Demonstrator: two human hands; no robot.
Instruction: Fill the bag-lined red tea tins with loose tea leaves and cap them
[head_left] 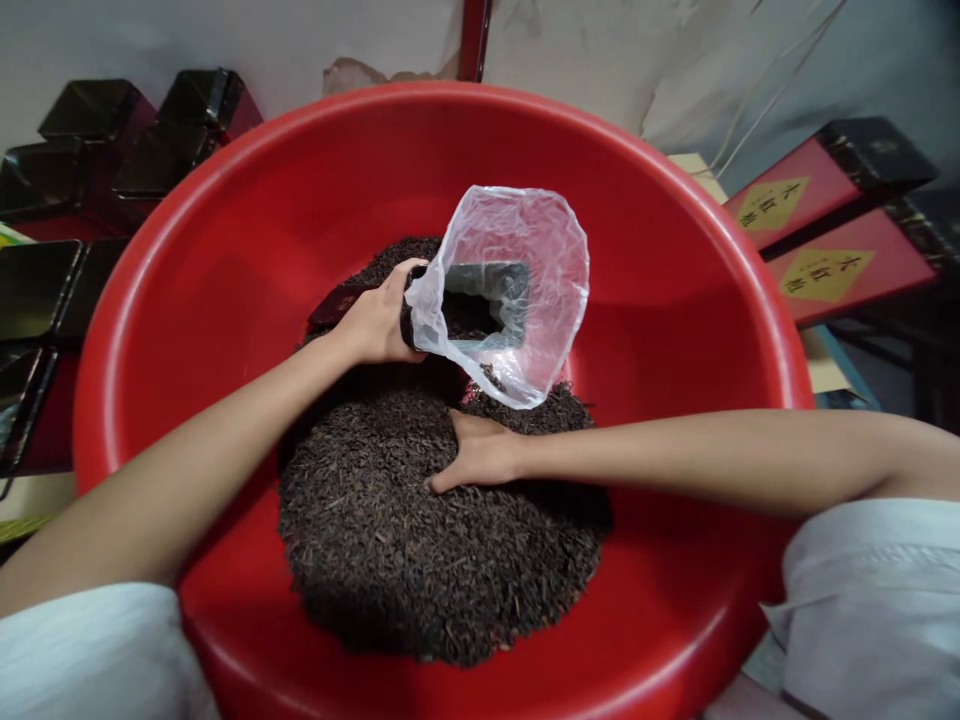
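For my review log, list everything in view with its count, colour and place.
Basin: one, red, centre
Loose dried leaves: one heap, dark brown, in the basin; some also inside the container
Container: one, dark, held inside the basin
Plastic liner: one, translucent white, flaring from the container's mouth
Lidded boxes: two, red with black ends and yellow diamonds, right
Tins: at least six, dark-topped, left
Wall: one, pale grey, behind
Upright strip: one, red, top
Sleeves: two, pale, lower corners
Left hand: one, bare, gripping the container
Right hand: one, bare, fingers in the heap
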